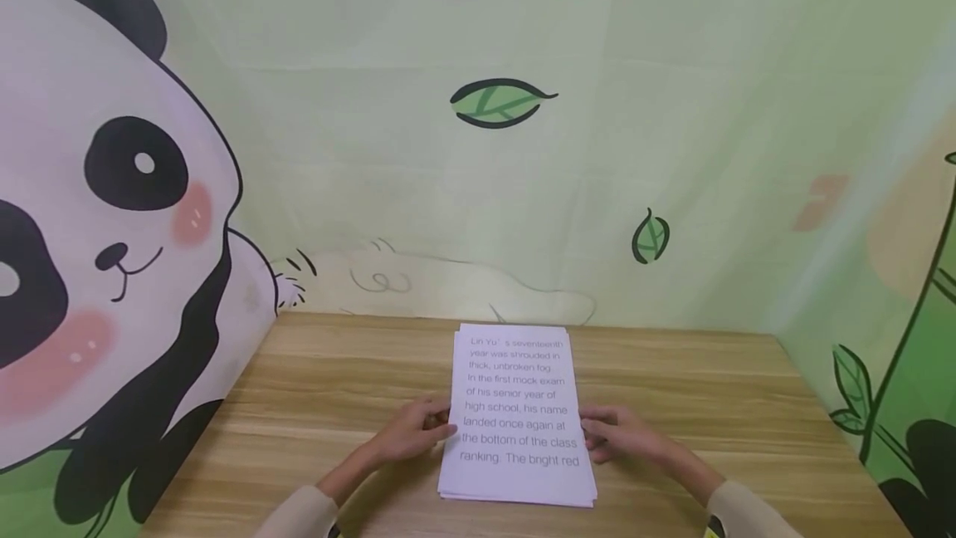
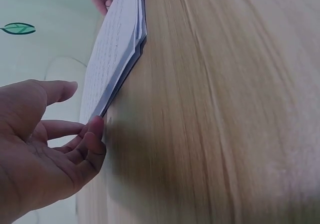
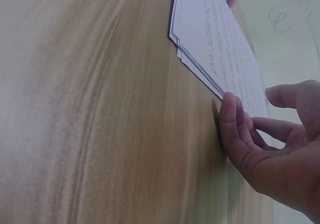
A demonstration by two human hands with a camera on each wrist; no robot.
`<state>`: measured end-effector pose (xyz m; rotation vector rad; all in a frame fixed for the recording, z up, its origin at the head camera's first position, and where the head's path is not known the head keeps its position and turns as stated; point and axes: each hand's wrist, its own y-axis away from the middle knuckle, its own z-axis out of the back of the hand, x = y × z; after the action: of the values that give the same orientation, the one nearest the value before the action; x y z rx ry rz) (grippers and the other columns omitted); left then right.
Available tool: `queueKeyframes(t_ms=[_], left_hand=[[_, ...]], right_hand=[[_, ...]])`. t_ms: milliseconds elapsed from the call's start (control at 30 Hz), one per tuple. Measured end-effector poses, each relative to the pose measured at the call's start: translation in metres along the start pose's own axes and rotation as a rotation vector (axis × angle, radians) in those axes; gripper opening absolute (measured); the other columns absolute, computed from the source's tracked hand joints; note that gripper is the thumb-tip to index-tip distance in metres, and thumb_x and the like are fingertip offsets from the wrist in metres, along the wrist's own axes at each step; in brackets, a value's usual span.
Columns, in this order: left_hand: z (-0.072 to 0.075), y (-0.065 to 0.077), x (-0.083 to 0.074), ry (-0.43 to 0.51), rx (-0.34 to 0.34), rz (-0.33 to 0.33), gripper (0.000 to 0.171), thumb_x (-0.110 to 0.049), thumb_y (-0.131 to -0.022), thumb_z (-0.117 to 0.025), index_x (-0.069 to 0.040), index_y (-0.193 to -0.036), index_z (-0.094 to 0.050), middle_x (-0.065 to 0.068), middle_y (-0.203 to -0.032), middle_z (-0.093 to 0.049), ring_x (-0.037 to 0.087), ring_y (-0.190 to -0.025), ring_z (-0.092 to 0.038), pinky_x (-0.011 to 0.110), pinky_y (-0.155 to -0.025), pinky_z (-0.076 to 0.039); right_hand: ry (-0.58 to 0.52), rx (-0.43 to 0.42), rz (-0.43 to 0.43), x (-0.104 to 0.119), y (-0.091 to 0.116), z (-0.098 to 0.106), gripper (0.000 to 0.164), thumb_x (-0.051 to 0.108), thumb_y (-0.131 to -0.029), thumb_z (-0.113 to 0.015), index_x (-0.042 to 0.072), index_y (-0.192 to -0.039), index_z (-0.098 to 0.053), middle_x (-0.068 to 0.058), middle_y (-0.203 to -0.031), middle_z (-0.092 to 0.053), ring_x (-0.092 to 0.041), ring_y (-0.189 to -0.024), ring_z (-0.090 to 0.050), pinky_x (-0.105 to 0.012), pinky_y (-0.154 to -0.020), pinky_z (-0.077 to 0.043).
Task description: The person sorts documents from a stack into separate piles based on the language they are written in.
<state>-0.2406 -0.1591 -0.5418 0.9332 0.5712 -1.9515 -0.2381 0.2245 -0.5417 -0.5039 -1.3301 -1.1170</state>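
A stack of printed sheets (image 1: 515,405) lies face up on the wood-grain table (image 1: 672,388), at 6 o'clock in the head view, its text reading upright from the wearer's side and its top line beginning "Lin Yu's seventeenth". The left hand (image 1: 411,432) is at the stack's 9 o'clock and the right hand (image 1: 626,437) at its 3 o'clock. Both are loosely bent, fingertips against the long edges; in each wrist view the thumb stands apart from the fingers, so the hands touch the paper without clamping it. The sheets are slightly uneven along the 6 o'clock edge. Pale sleeves (image 1: 753,511) show at 8 and 4 o'clock from the stack. Behind the table, a green backdrop (image 1: 358,139) carries a cartoon panda (image 1: 149,272) at 10 o'clock from the stack, a large leaf (image 1: 496,105) at 12 and a smaller leaf (image 1: 652,237) at 1.
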Motion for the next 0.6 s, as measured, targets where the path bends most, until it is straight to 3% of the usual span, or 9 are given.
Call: queueKeyframes(t_ms=[233,367,600], left_hand=[[-0.005,0.001,-0.003,0.157,-0.087,0.082,0.047,-0.01,-0.096,-0.066,0.012,-0.136,-0.055,0.019,-0.108,-0.067,0.02,-0.085,-0.065,0.024,-0.067,-0.055],[-0.01,-0.001,-0.004,0.262,-0.119,0.147,0.05,-0.007,-0.092,-0.07,0.01,-0.136,-0.053,0.02,-0.109,-0.066,0.021,-0.088,-0.067,0.033,-0.07,-0.06],[-0.014,-0.001,-0.001,0.398,-0.133,0.199,0.058,0.009,-0.084,-0.068,0.016,-0.138,-0.047,0.031,-0.11,-0.069,0.031,-0.09,-0.073,0.04,-0.074,-0.064]], right_hand=[[0.018,-0.036,-0.015,0.002,0.004,-0.001,0.053,0.016,-0.104,-0.054,-0.016,-0.144,-0.043,-0.019,-0.114,-0.067,-0.019,-0.092,-0.066,-0.034,-0.079,-0.063],[0.014,-0.061,-0.023,0.003,0.004,-0.001,0.054,0.017,-0.104,-0.055,-0.016,-0.144,-0.043,-0.019,-0.115,-0.067,-0.018,-0.093,-0.067,-0.036,-0.08,-0.063],[-0.074,-0.083,-0.042,0.003,0.003,-0.004,0.058,0.021,-0.102,-0.058,-0.014,-0.146,-0.041,-0.015,-0.112,-0.068,-0.017,-0.092,-0.067,-0.034,-0.082,-0.061]])
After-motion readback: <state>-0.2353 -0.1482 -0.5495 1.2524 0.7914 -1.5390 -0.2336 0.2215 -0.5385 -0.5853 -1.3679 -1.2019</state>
